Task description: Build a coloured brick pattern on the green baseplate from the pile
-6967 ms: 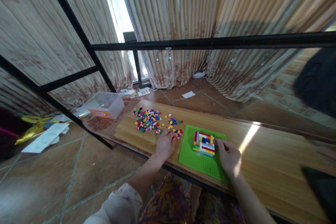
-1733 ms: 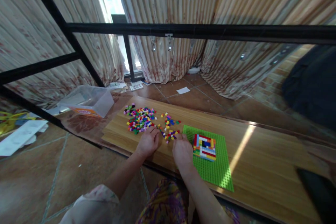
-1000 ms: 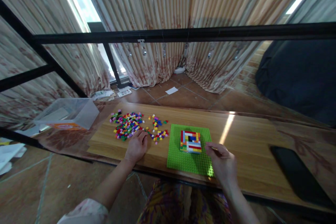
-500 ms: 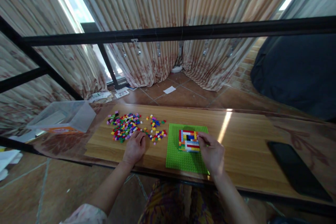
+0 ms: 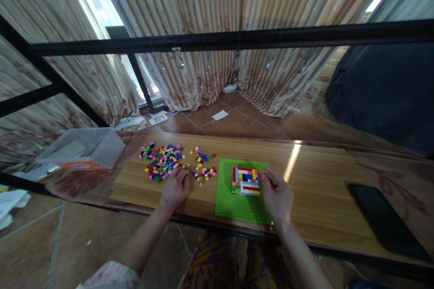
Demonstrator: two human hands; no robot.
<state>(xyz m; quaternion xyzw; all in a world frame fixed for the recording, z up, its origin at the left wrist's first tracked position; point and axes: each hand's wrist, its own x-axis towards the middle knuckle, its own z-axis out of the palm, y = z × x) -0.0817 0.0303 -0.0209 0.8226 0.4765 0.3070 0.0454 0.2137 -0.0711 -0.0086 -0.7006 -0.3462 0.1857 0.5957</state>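
A green studded baseplate point(image 5: 225, 205) lies on the wooden board. On it stands a low, roughly square build of toy bricks point(image 5: 245, 181), with red, white, yellow and blue rows around a dark middle. My right hand point(image 5: 278, 196) is at the build's right side, thumb and fingers drawn together near its edge; whether a small brick is between them cannot be made out. My left hand point(image 5: 174, 189) rests on the board, fingers curled at the near edge of the loose brick pile point(image 5: 163, 161). What its fingertips hold, if anything, is hidden.
Smaller groups of loose bricks point(image 5: 205, 174) lie between the pile and the baseplate. A clear plastic box point(image 5: 105, 146) stands at the left. At the right lies a black flat slab point(image 5: 386, 219). A black metal bar point(image 5: 217, 41) crosses beyond the board, before curtains point(image 5: 203, 0).
My right hand has drawn back slightly to the right from the build's top right edge, uncovering more of that side. My left hand stays where it was. The view has shifted a little.
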